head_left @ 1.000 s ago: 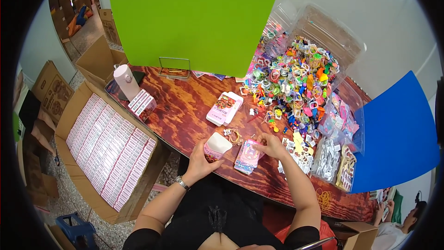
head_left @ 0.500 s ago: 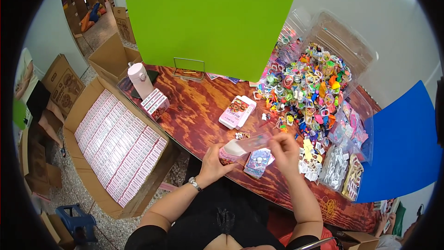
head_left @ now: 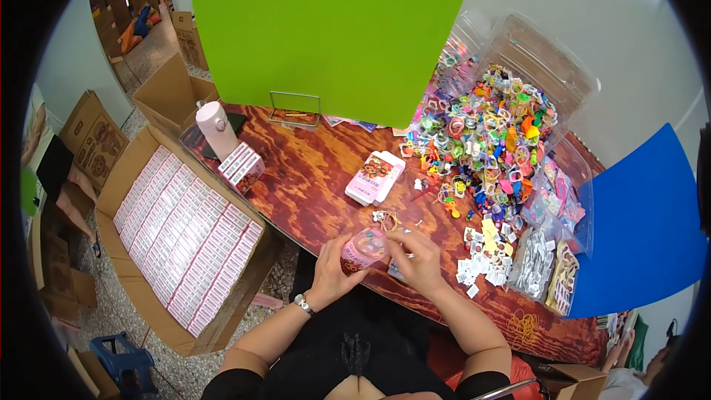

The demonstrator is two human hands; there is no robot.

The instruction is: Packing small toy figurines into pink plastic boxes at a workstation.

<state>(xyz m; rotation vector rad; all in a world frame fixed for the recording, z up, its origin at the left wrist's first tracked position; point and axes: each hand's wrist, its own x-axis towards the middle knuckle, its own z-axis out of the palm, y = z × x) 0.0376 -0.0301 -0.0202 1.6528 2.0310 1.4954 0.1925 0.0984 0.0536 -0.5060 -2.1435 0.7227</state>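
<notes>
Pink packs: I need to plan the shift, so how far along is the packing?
Done: the big carton on the floor holds rows of pink-and-white boxes, nearly full. In hand: the left hand holds a small pink pack while the right hand works at its opening. Left: a large heap of colourful trinkets on the table.

pink box partly hidden by left hand
</notes>
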